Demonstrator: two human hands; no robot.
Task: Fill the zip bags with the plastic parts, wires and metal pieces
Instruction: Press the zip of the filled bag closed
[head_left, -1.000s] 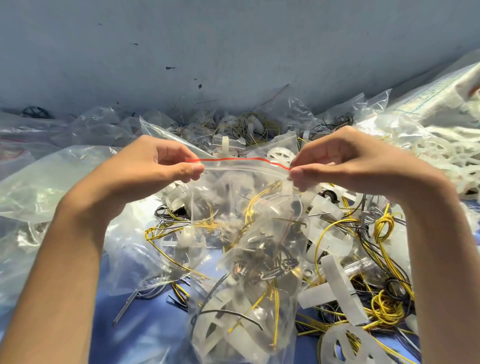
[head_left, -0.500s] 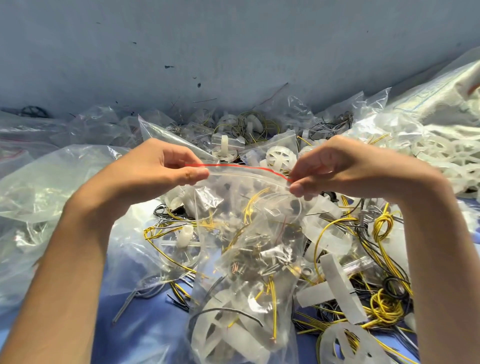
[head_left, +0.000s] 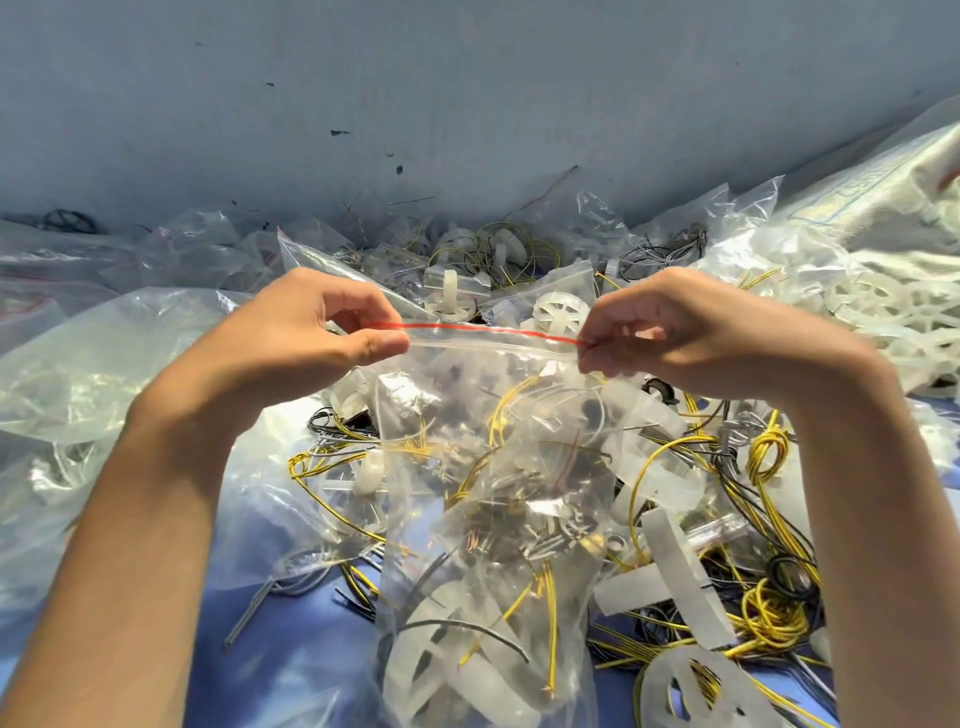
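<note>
Above blue surface (head_left: 296, 670), raised hands (head_left: 311, 332) (head_left: 675, 332) pinch top corners of zip bag (head_left: 493, 467).

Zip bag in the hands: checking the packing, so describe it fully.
The zip bag is clear thin plastic with a red strip along its top. It hangs upright, its top corners pinched by the left hand and right hand. Inside: yellow and grey wires, white plastic parts, small metal pieces.
</note>
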